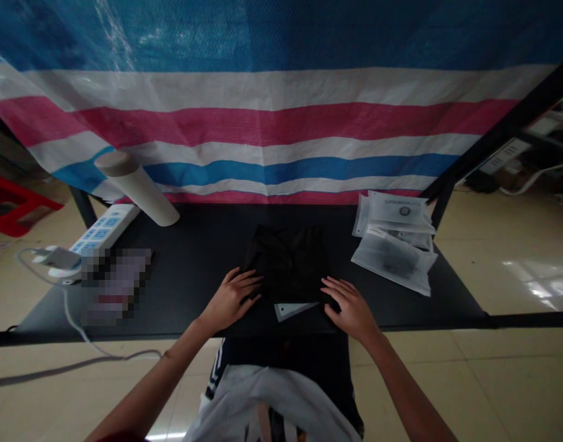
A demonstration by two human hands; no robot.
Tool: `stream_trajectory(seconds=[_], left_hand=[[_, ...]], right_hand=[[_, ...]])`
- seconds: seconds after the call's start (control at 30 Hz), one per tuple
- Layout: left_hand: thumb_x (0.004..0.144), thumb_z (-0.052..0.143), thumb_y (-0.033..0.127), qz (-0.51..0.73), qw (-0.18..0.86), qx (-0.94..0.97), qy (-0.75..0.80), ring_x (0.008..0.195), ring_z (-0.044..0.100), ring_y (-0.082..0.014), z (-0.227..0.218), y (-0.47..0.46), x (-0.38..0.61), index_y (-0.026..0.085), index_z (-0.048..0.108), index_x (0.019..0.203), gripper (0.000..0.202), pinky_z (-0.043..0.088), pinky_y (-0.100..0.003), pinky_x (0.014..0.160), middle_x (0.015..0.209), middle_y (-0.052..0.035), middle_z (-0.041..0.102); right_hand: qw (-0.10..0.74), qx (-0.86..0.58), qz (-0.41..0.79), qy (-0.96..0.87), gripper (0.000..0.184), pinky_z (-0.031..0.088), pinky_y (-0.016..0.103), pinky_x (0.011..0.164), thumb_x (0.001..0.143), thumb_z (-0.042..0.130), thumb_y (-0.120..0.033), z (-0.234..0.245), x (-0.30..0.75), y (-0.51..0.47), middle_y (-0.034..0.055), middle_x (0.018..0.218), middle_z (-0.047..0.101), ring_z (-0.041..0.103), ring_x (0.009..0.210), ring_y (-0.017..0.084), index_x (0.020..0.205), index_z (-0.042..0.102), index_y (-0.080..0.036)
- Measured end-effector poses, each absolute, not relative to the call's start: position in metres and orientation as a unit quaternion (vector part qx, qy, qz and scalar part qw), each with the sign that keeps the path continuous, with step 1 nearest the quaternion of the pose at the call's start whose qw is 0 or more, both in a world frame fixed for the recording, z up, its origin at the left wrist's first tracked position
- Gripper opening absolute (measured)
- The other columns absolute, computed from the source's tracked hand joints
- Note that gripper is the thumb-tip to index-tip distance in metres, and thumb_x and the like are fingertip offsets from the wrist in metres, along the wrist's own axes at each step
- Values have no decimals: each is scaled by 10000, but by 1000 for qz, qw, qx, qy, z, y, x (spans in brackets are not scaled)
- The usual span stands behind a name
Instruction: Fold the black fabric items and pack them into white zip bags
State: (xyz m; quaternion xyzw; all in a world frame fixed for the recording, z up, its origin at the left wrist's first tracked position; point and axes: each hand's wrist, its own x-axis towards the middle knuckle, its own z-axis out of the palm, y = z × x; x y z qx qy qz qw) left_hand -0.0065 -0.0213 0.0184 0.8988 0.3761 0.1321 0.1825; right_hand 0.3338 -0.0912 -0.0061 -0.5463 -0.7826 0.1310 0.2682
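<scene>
A folded black garment (288,264) lies in the middle of the black table (193,245), dark against the dark top. A white triangular piece (293,310), perhaps a tag or plastic card, sits at its near edge. My left hand (230,299) rests on the garment's left side with fingers spread. On its right side lies my right hand (350,310), flat and also spread, close to the white piece. Neither hand grips anything.
Several sealed translucent plastic bags (394,258) lie at the table's right. On the left are a cardboard tube (136,187), a white power strip (104,228) with a plugged-in cable, and a pixelated item (115,285). A striped tarp (263,126) hangs behind the table.
</scene>
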Motion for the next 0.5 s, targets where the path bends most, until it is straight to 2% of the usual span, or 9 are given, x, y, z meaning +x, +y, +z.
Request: stream_trajectory(seconds=[0.07,0.17,0.23,0.33,0.43,0.5], left_hand=[[969,465,321,173,199,877,402,1191,593,-248,21,-21,-7,208,672,1102,271,313,-501,1142,1146,-75,705],[975,430,386,247,271,807,463,927,676,-225,27,-12,-1,176,670,1007,320,511,-358,909,950,-63,722],[972,420,429,288,307,761,494,864,674,-216,29,-1,6,173,653,1041,353,532,-307,787,935,-54,711],[922,493,455,262,276,746,546,812,666,-219,26,18,16,190,642,1061,335,520,-315,738,910,-48,700],[845,597,460,207,195,750,597,851,649,-241,16,35,17,204,625,1100,364,509,-345,766,921,-57,679],[814,622,509,208,169,739,618,935,627,-260,8,45,13,174,601,1157,480,499,-369,837,991,-89,661]], right_hand=[[305,-556,150,-759,225,461,471,1017,830,587,-232,-1,334,-88,63,1138,723,652,1108,269,1019,709,-248],[363,-607,180,-684,191,540,357,806,877,572,-344,11,331,-75,62,936,757,710,886,246,951,716,-242],[383,-642,176,-640,240,523,315,681,891,554,-409,17,327,-59,66,850,752,708,767,238,904,712,-229],[345,-683,143,-629,263,476,307,612,873,565,-435,15,323,-31,65,727,724,683,669,238,787,695,-224],[297,-701,128,-635,235,476,314,635,830,609,-446,2,323,-9,64,803,729,681,719,241,863,705,-234],[321,-709,133,-614,359,495,324,662,806,623,-490,-8,326,2,77,942,727,676,759,232,1041,683,-224]])
